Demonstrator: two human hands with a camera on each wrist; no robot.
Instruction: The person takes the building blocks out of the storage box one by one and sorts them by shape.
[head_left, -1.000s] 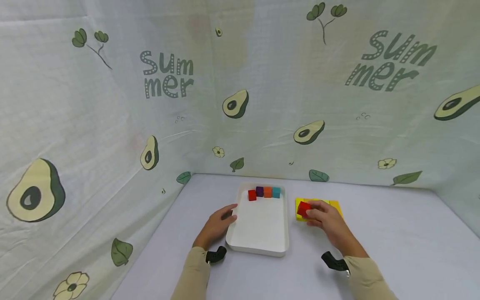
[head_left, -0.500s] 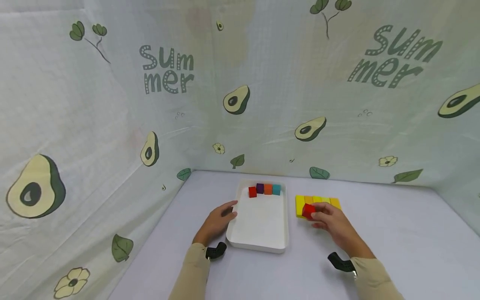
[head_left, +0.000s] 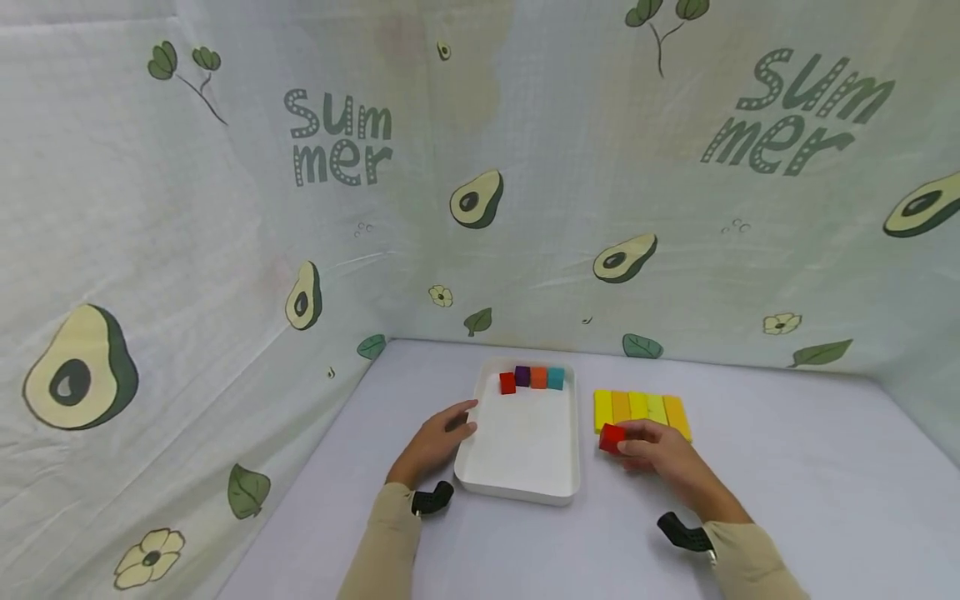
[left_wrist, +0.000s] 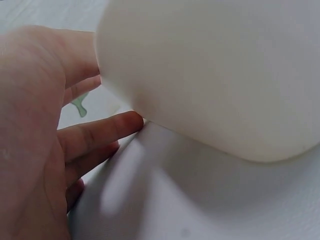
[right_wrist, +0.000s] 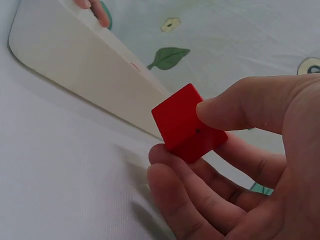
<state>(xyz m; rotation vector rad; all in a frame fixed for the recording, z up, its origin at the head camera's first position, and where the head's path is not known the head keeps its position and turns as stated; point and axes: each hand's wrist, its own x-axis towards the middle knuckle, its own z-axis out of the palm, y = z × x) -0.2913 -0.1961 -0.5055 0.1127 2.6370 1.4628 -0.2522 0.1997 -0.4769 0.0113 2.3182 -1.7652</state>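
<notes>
At the left edge of the white tray [head_left: 517, 492], my left hand [head_left: 433, 442] holds the rim. In the left wrist view one digit passes behind the tray's wall [left_wrist: 210, 75], and a fingertip touches near its lower edge. My right hand [head_left: 667, 458] pinches a red cube [head_left: 612, 438] between thumb and fingers, to the right of the tray. The right wrist view shows the cube [right_wrist: 182, 122] tilted, with a small dark dot on it, above the white surface. Inside the tray's far end sit another red cube [head_left: 507, 383], a purple cube [head_left: 522, 377], an orange cube [head_left: 538, 378] and a teal cube [head_left: 555, 379].
Several yellow and orange blocks [head_left: 637, 405] lie in a row right of the tray, just beyond my right hand. A white cloth covers the table [head_left: 795, 467]. Behind and on the left hangs a printed curtain [head_left: 555, 167] with avocados and leaves.
My right hand has brought the red cube toward me, from over the yellow row to its near side, turning it slightly. The left hand and tray stay in place.
</notes>
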